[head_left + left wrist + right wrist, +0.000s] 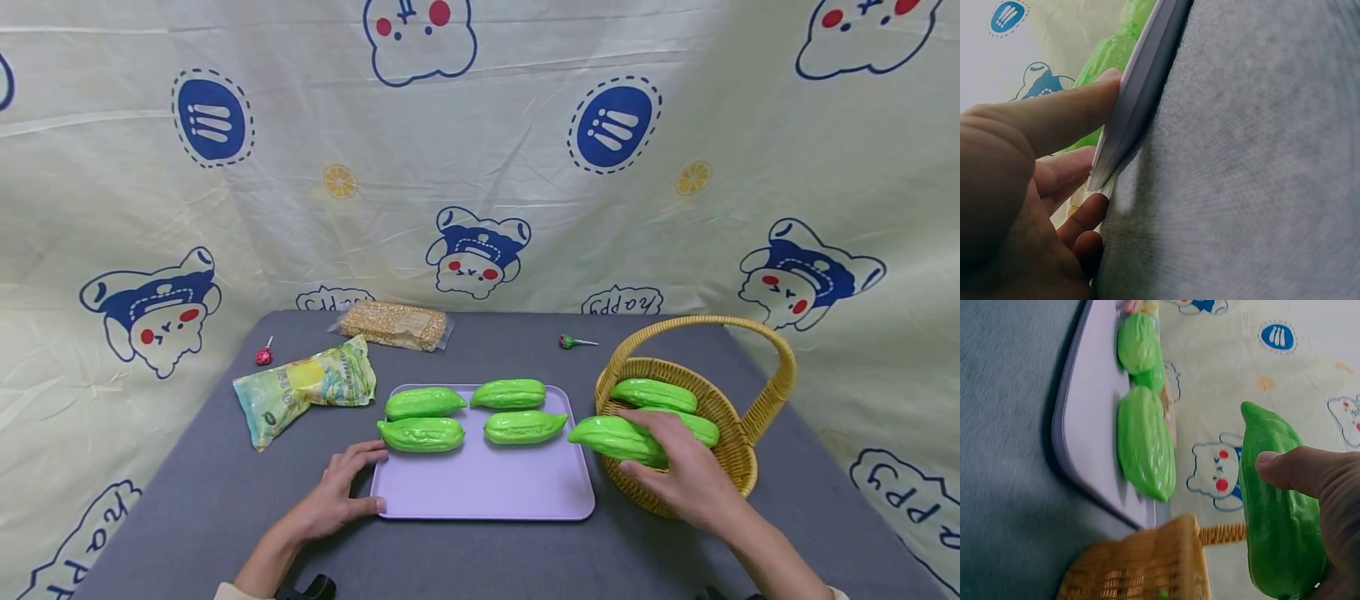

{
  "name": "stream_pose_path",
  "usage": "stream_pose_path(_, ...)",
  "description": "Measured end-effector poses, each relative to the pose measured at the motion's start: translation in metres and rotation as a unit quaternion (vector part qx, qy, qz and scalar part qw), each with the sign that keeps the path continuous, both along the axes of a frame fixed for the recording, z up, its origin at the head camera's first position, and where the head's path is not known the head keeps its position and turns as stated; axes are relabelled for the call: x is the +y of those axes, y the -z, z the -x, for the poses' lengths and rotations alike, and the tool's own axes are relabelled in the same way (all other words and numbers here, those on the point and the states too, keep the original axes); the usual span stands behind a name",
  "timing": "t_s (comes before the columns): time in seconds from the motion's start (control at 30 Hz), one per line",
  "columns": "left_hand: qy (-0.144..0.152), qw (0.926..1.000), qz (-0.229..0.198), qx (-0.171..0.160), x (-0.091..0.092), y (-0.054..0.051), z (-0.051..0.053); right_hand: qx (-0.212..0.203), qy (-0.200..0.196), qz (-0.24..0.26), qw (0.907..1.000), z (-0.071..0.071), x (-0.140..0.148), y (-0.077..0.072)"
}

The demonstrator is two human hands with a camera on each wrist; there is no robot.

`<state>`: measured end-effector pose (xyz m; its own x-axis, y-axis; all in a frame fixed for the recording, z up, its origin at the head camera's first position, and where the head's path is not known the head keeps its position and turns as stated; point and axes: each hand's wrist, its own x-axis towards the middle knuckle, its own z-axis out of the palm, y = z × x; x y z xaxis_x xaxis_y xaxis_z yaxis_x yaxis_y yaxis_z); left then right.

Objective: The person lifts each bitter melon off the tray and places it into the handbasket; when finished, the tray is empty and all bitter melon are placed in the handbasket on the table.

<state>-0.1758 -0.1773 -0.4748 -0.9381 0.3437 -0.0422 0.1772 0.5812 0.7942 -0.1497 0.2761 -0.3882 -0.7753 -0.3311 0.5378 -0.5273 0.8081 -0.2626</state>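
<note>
Between the thumb and fingers of my right hand (678,471) a green toy bitter melon (618,439) is gripped, held over the left rim of a wicker basket (738,467). Its pointed tip faces left in the head view; the right wrist view shows my thumb across this melon (1282,525). More bitter melons (652,393) lie in the basket, partly covered by my hand. Several others (525,427) lie in two rows on a lilac tray (480,492). My left hand (333,492) rests against the tray's left edge, thumb and fingers apart, touching the rim (1129,100).
Left of the tray lies a green-yellow packaged bag (307,387), with a red lollipop (264,356) beyond it. A clear pack of grains (393,325) lies at the back. A green lollipop (567,342) sits behind the tray, left of the basket's tall handle (705,320).
</note>
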Motion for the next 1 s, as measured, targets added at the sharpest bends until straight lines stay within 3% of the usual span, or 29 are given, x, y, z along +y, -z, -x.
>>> stream_pose_path(0.33,-0.003,0.9999,-0.002,-0.012,0.000,0.000,0.000,-0.029,0.055,-0.006,0.9980,0.000,0.028,0.006)
stream_pose_path(0.5,-0.003,0.9999,-0.005,-0.009,0.001,-0.002,0.000,-0.036,0.064,-0.017,0.9972,0.003,0.044,0.012)
stream_pose_path(0.77,-0.002,0.9999,-0.007,-0.009,0.001,-0.003,0.000,-0.089,0.081,-0.027,0.9923,0.011,0.066,0.017)
stream_pose_path(1.0,-0.001,1.0000,-0.002,-0.007,0.001,-0.003,0.000,-0.100,0.086,-0.036,0.9906,0.013,0.074,0.021)
